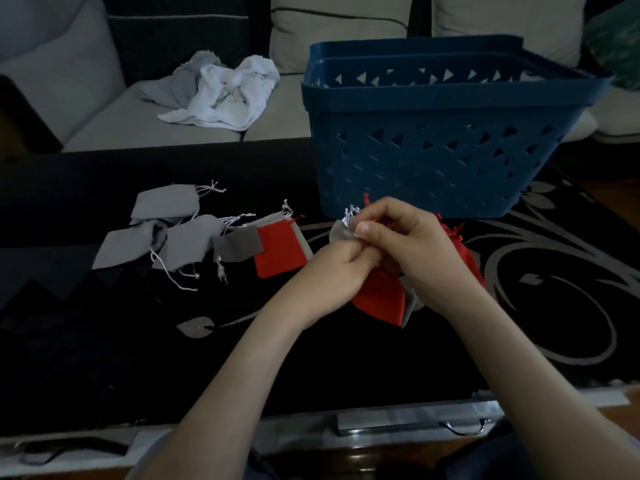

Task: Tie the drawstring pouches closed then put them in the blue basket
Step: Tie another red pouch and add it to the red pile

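Both hands are meeting just in front of the blue basket [433,161], at the foot of its near wall. The left hand [346,263] is curling its fingers round the lower part of a small grey pouch [341,233]. The right hand [412,244] is pinching the neck of that pouch between thumb and bent fingers. The ends of the white drawstring [350,213] are sticking up above the pinch (whether a knot is formed cannot be told). Under and beside the wrists, still in front of the basket, a heap of red pouches [381,299] is lying with a sliver of grey cloth showing at its edge. To the left of the basket a single red pouch [280,251] is overlapping a dark grey pouch [237,247]. Farther left of the basket a cluster of light grey pouches [180,244] is spreading out, their loose white cords trailing. The basket and all the pouches are resting on a dark patterned cloth [554,289]. Behind the basket and to its left, a crumpled white cloth [225,95] is lying on a pale sofa [104,109].
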Tool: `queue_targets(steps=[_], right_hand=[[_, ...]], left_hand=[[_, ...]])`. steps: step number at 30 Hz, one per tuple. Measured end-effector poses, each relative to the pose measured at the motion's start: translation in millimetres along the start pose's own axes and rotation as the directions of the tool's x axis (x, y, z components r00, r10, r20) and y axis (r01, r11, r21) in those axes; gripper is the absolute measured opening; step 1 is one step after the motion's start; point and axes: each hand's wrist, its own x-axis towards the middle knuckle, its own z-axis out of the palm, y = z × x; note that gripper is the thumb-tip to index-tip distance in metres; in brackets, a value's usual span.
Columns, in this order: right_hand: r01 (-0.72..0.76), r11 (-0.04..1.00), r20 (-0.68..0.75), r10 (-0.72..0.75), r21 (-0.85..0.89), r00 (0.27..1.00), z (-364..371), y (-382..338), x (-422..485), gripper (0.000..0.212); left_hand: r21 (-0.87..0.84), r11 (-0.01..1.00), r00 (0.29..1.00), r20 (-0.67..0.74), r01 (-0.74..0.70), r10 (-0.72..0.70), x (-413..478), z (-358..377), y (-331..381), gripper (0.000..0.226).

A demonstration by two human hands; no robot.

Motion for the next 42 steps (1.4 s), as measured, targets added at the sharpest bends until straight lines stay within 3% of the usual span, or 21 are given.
queue_targets(steps=[6,12,14,17,19,22,24,31,37,39,42], right_hand=[[-0.055,0.997,-0.101,0.06,0.053,0.993,-5,1,0,0.02],[-0.04,0.982,-0.092,0.023,-0.183,0.996,0,4,-2,0.01],[-0.038,0.977,-0.141,0.008,-0.209,0.99,-2,5,-2,0.015],[-0.01,0.993,-0.202,-0.014,-0.117,0.979,-3,2,-1,0.016],[-0.007,0.998,-0.162,-0.004,-0.063,0.987,-2,-1,-1,0.018],[-0.075,0.997,-0.026,0.076,0.028,0.997,3,2,-2,0.04],[-0.085,0.994,0.012,0.084,0.066,0.996,6,2,-2,0.034],[-0.15,0.978,0.111,0.134,0.146,0.985,2,4,-1,0.025],[-0.2,0.936,0.017,0.204,0.29,0.979,-8,-1,1,0.024],[-0.201,0.931,0.001,0.211,0.304,0.978,-9,-1,0,0.022],[-0.201,0.945,-0.008,0.21,0.259,0.978,-8,0,-1,0.02]], left_hand=[[-0.219,0.975,0.996,-0.088,-0.04,0.021,-1,-7,6,0.05],[-0.239,0.971,0.988,-0.154,-0.02,-0.018,0,-10,5,0.057],[-0.249,0.969,0.984,-0.171,-0.003,-0.041,3,-10,2,0.052],[-0.302,0.953,0.978,-0.206,-0.021,-0.044,5,-10,-1,0.038],[-0.324,0.944,0.975,-0.222,-0.061,-0.013,5,-12,-2,0.033],[-0.46,0.882,0.976,-0.217,-0.098,-0.005,4,-12,2,0.028],[-0.506,0.851,0.97,-0.245,-0.139,0.014,3,-11,3,0.025],[-0.497,0.842,0.946,-0.32,-0.209,0.046,7,-17,-1,0.025],[-0.444,0.868,0.972,-0.17,-0.225,0.165,1,-31,2,0.009],[-0.38,0.9,0.972,-0.179,-0.213,0.154,0,-31,1,0.009],[-0.127,0.968,0.939,-0.298,-0.218,0.172,1,-26,-1,0.015]])
